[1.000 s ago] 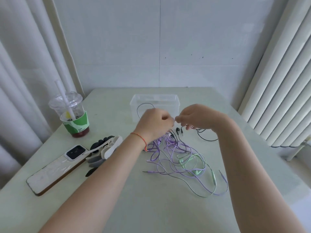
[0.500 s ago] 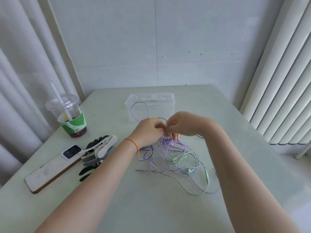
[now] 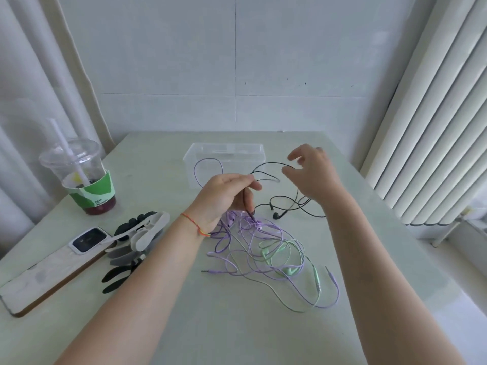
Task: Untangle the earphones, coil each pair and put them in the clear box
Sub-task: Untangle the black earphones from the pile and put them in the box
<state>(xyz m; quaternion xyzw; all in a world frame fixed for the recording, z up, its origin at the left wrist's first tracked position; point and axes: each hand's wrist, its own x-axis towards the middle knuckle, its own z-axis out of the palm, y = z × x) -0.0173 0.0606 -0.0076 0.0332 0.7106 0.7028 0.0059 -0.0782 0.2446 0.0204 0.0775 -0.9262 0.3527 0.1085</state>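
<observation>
Head view: left hand pinches black earphone cable above the purple-green tangle on the tabletop, right hand spread, empty; clear box behind. Best to draw black free slowly, holding the knot down. Cup label unreadable.

A loose tangle of purple earphones and mint-green earphones is sprawling across the middle of the frame, black earphones are looping just above it toward the right, and the clear box is sitting open at upper centre.
</observation>
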